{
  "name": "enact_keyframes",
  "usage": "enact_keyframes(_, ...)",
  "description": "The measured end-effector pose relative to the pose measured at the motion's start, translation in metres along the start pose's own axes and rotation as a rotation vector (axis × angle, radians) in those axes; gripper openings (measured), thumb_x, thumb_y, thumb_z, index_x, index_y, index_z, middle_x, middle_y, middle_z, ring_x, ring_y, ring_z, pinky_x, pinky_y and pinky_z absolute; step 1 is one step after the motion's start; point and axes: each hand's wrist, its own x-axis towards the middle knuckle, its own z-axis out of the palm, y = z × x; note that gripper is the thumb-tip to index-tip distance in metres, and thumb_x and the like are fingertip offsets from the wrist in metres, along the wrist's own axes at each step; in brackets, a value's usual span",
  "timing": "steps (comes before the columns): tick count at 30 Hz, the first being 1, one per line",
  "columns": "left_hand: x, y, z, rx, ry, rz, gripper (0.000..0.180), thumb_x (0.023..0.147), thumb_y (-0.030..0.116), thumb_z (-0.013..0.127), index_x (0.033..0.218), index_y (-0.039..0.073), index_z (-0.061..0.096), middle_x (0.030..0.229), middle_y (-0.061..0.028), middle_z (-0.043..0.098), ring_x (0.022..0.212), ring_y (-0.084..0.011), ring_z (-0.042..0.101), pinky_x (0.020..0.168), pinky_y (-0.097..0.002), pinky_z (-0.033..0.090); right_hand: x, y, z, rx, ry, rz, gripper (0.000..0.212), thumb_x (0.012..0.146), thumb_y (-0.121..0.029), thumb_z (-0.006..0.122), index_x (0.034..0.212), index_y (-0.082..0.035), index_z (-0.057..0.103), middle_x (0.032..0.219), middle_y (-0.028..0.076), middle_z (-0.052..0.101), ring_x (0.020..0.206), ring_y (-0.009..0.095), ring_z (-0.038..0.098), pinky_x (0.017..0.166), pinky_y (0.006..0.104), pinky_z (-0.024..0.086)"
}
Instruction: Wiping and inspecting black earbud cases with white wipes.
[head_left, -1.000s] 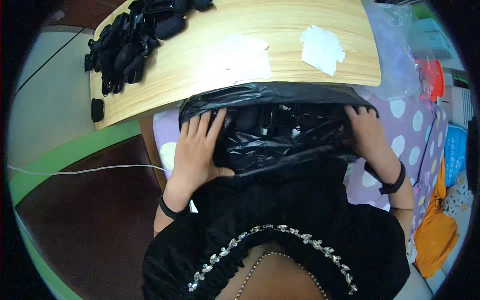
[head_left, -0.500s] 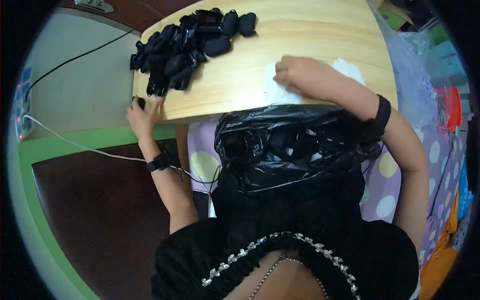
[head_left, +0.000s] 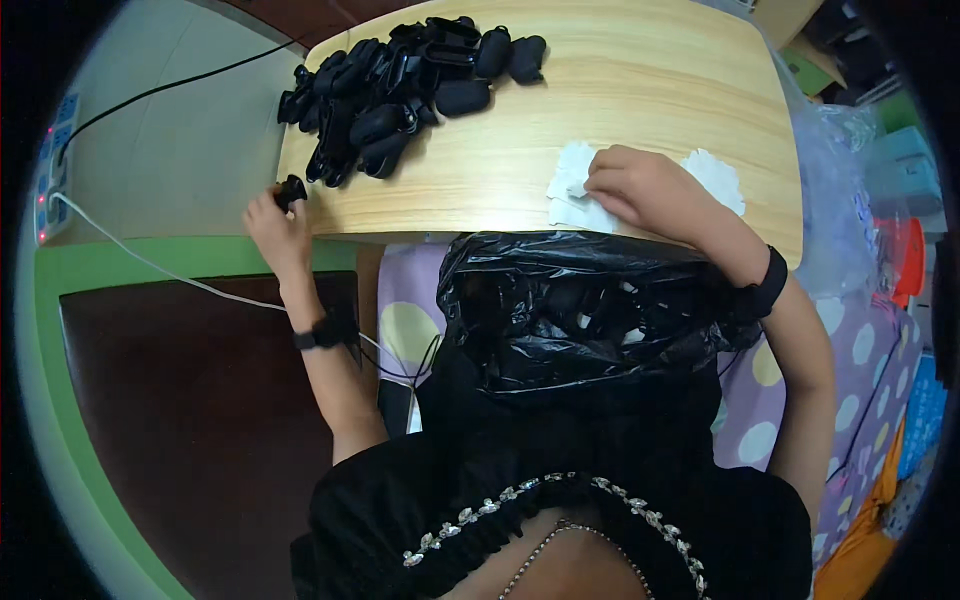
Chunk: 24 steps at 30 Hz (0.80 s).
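Observation:
My left hand [head_left: 278, 228] is closed on a small black case [head_left: 290, 191] just off the table's left front corner. The fingers partly cover that case, so its exact kind is unclear. My right hand [head_left: 645, 190] is over white paper pieces [head_left: 583, 214] near the front edge, fingertips pinched on a bit of the paper. Another white paper piece [head_left: 715, 180] lies behind the right wrist. A heap of similar black rounded cases [head_left: 380, 122] covers the far left of the table. On my lap an open black plastic bag [head_left: 560, 365] holds more black cases with small white bits on them.
The light wooden table [head_left: 640, 80] has a rounded outline. A power strip [head_left: 52, 190] with lit red lamps and plugged cables is at the left. A brown chair seat [head_left: 200, 400] with a green frame is beside me. Clear plastic bags [head_left: 840, 210] and a red container [head_left: 908, 262] are at the right.
The whole view has shifted a little. My left hand now shows the black case more plainly at its fingertips, beside the table corner. My right hand stays at the white paper, fingers drawn slightly rightward.

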Motion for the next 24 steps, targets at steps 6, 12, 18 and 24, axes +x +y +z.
enact_keyframes(6,-0.039,0.112,-0.069,-1.171,0.157,-0.087,0.040,0.074,-0.006,0.063,0.110,0.001,0.048,0.107,-0.0124,0.051,0.099,-0.0191,0.052,0.076,-0.0305,0.047,-0.006,-0.030,-0.058,0.411,0.274,0.230,0.009,0.083,-0.003,0.060,0.087,0.002,0.066,0.085,0.009,0.066,0.077,0.020,0.063,0.071,0.0282,0.049)
enact_keyframes(12,-0.071,0.226,-0.115,-1.768,-0.166,0.113,0.053,0.067,-0.009,0.067,0.115,0.000,0.047,0.116,-0.0158,0.051,0.108,-0.0222,0.055,0.089,-0.0296,0.048,-0.020,-0.090,-0.091,0.075,0.614,0.059,0.017,0.076,0.000,0.068,0.093,-0.001,0.067,0.087,0.009,0.064,0.080,0.020,0.061,0.073,0.0300,0.049)
enact_keyframes(18,-0.087,0.249,-0.108,-1.951,-0.290,0.141,0.048,0.068,-0.012,0.066,0.114,-0.006,0.052,0.118,-0.0221,0.054,0.113,-0.0293,0.055,0.094,-0.0341,0.048,-0.049,-0.127,-0.060,-0.133,0.582,0.056,0.028,0.070,0.001,0.069,0.098,-0.004,0.066,0.099,0.007,0.063,0.092,0.022,0.060,0.087,0.0391,0.047)
enact_keyframes(24,-0.096,0.253,-0.099,-2.064,-0.225,0.139,0.039,0.075,-0.012,0.064,0.112,-0.008,0.054,0.117,-0.0257,0.056,0.115,-0.0352,0.054,0.093,-0.0363,0.050,-0.049,-0.132,-0.053,-0.296,0.536,0.067,0.027,0.072,-0.003,0.067,0.099,-0.002,0.064,0.098,0.007,0.062,0.093,0.022,0.060,0.099,0.0496,0.040)
